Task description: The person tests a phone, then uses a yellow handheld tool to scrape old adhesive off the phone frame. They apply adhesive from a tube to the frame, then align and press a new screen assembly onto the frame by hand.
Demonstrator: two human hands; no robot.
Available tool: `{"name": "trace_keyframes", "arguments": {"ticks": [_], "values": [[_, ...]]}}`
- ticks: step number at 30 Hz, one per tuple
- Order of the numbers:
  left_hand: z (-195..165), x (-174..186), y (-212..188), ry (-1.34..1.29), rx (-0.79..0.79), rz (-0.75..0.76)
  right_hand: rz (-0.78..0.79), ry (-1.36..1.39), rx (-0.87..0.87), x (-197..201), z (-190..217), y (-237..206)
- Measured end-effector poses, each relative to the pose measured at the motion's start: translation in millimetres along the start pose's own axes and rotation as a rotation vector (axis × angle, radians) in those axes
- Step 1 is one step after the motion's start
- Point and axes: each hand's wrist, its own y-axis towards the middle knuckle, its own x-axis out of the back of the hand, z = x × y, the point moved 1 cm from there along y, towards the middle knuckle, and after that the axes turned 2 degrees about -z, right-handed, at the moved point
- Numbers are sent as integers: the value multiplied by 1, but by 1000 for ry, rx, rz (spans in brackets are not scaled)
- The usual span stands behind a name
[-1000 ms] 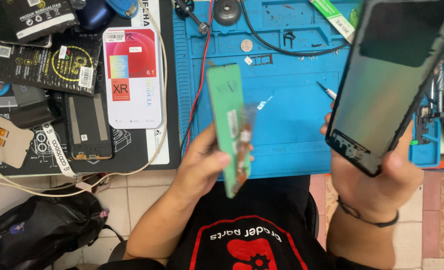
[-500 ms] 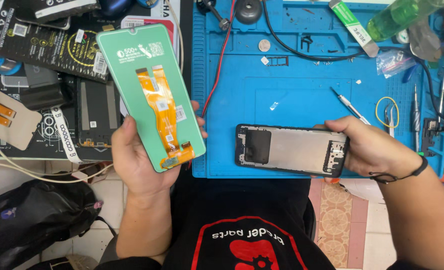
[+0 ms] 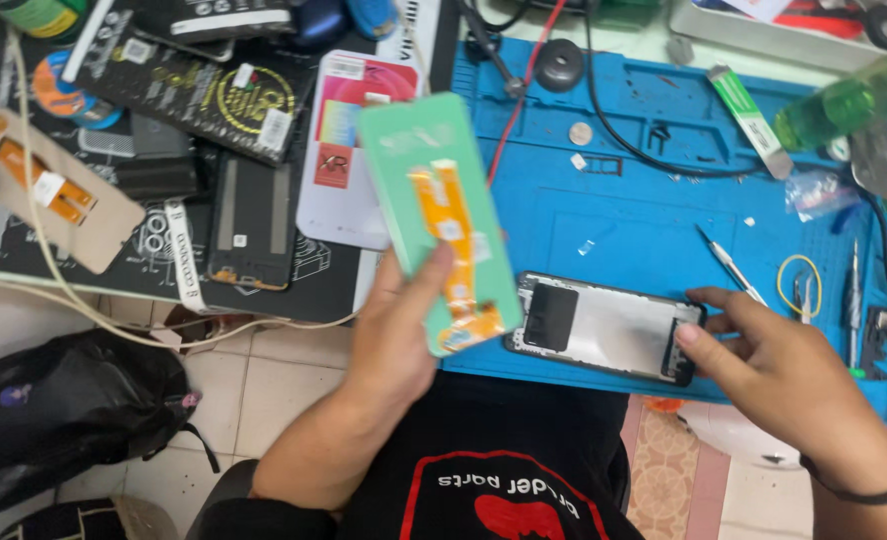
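My left hand (image 3: 396, 330) holds a green phone screen panel (image 3: 442, 215) upright by its lower end, its back toward me, with an orange flex cable (image 3: 451, 240) running down it. My right hand (image 3: 779, 375) rests at the right end of a black phone frame (image 3: 604, 326) that lies flat near the front edge of the blue work mat (image 3: 644, 215). The thumb and forefinger touch that end of the frame, and the fingers are spread.
Tweezers (image 3: 729, 263) and a yellow wire loop (image 3: 799, 280) lie on the mat right of the frame. A green bottle (image 3: 849, 100) stands at the back right. Boxed phone parts (image 3: 349, 140), a black phone (image 3: 252, 225) and packets crowd the left. A black bag (image 3: 64, 410) sits on the floor.
The right hand brought the phone frame down from the air and laid it on the mat. The left hand turned the green panel to face me and shifted it right, toward the frame.
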Motion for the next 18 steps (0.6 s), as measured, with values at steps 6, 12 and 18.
{"name": "trace_keyframes", "arguments": {"ticks": [6,12,18], "values": [[16,-6,-7,-2,42,123,106,-336,-123,13,44,0],[15,-6,-15,124,47,202,234,365,184,2,92,-2],[-4,9,-14,186,-132,182,450,796,289,-45,144,36]]}}
